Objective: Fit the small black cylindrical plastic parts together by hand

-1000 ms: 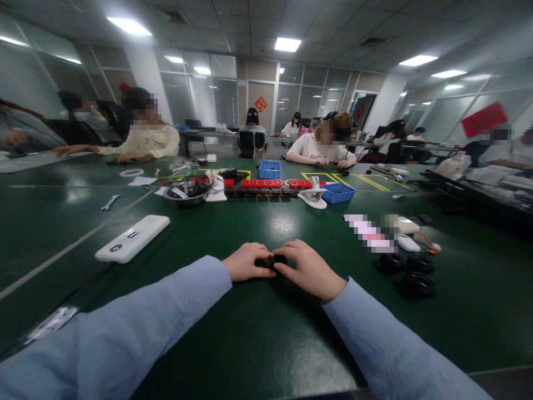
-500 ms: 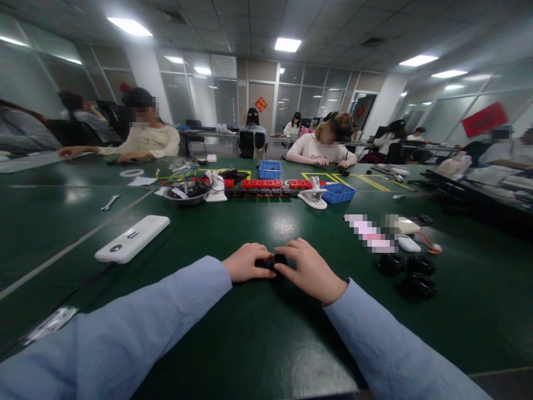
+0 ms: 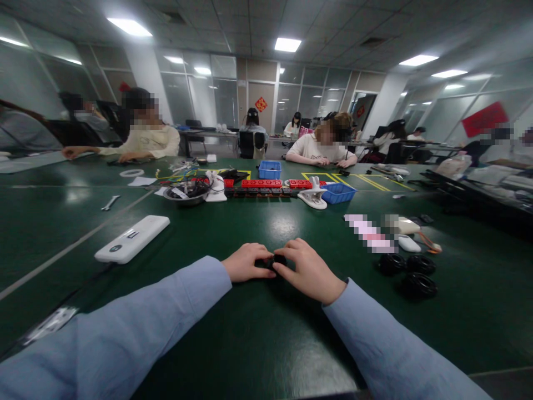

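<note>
Close together over the green table (image 3: 200, 339), my two hands grip one small black part (image 3: 280, 259). My left hand (image 3: 249, 263) pinches its left side between thumb and fingers. From the right, my right hand (image 3: 307, 270) closes on the same part with thumb and fingertips. Most of the part is covered by the fingers, so its exact kind cannot be made out. To the right of my right hand lie three black ring-shaped parts, one of them a thick ring (image 3: 420, 284) nearest me.
A white power bank (image 3: 132, 240) with a cable lies left, a wrench (image 3: 110, 203) beyond it. Ahead stand a metal bowl (image 3: 187, 201), red-and-black bins (image 3: 262, 188), a white clamp (image 3: 314, 195) and a blue tray (image 3: 339, 193). A white mouse (image 3: 409, 243) lies right. Co-workers sit across the table.
My hands stay in nearly the same place on the black part, with only a very slight shift of the right fingers. A co-worker's outstretched hand at the left has drawn in slightly.
</note>
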The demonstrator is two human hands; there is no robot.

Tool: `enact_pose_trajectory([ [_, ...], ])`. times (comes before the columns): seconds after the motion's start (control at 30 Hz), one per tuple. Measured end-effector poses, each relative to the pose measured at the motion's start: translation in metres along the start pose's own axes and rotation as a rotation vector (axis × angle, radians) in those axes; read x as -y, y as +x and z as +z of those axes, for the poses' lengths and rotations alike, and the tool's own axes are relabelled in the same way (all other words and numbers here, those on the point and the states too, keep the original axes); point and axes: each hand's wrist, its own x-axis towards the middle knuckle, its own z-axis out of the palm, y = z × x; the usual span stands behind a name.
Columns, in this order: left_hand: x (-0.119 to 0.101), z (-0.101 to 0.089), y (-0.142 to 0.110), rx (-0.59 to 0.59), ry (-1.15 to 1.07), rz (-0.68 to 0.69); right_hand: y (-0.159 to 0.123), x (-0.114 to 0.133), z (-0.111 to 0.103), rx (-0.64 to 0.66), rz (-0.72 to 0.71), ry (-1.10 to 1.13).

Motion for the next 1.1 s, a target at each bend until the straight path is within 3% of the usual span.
enact_pose_trajectory([
  [0.9, 0.0018, 0.0017, 0.0012, -0.021, 0.020, -0.016, -0.0008, 0.0079, 0.0057, -0.008, -0.051, -0.081],
  [1.1, 0.0032, 0.0032, 0.0008, -0.015, 0.014, 0.012, -0.0017, 0.0099, 0.0053, 0.016, -0.117, 0.027],
])
